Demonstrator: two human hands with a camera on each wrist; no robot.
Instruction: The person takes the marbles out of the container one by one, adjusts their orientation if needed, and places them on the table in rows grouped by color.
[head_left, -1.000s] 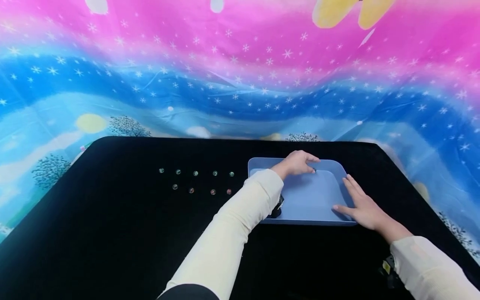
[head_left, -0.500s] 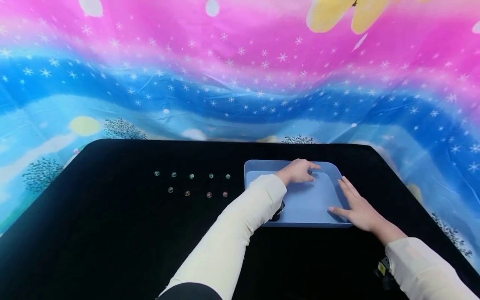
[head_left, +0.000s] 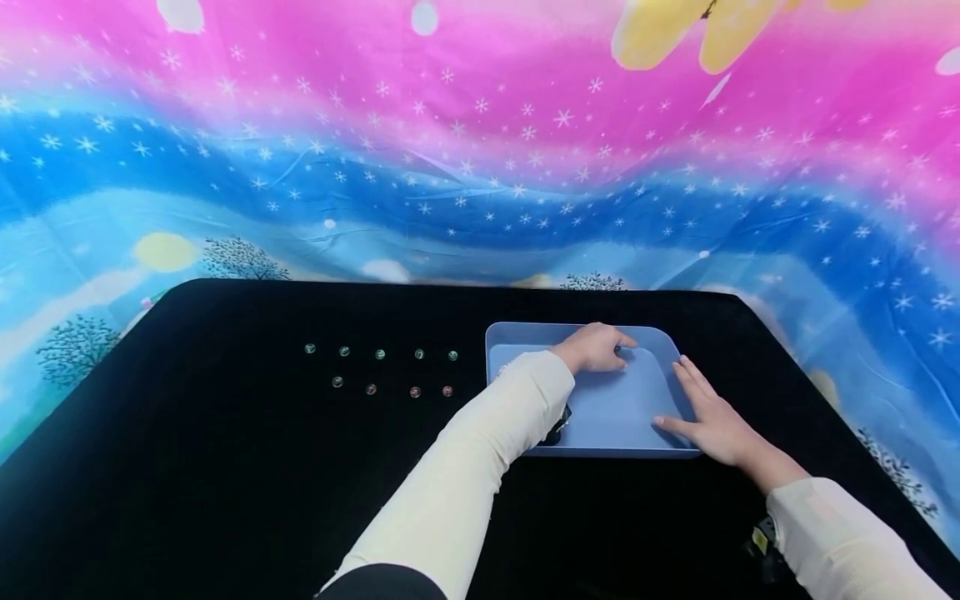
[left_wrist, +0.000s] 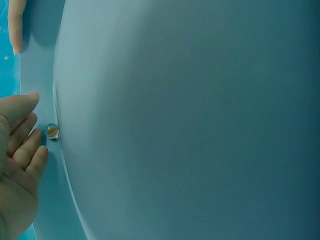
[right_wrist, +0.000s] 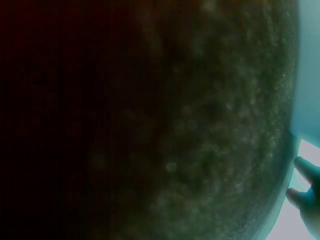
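A pale blue tray (head_left: 615, 408) lies on the black cloth, and my left hand (head_left: 596, 347) reaches down into its far part. A glass marble (left_wrist: 52, 132) with an orange swirl rests by the tray's wall in the left wrist view, just beyond my loosely bent fingers (left_wrist: 30, 150). No finger closes round it. That marble shows only as a small dark spot in the head view, partly behind the hand. My right hand (head_left: 716, 417) rests at the tray's right wall, its fingers straight and its thumb over the inside.
Several marbles (head_left: 380, 354) stand in two rows on the black tabletop (head_left: 225, 467) left of the tray. Greenish ones form the far row; reddish ones (head_left: 416, 392) show in the near row. A patterned pink and blue cloth (head_left: 480, 167) hangs behind the table.
My left hand has shifted slightly right and nearer within the tray, around the marble. The right hand keeps its place at the wall. The head view has moved a little.
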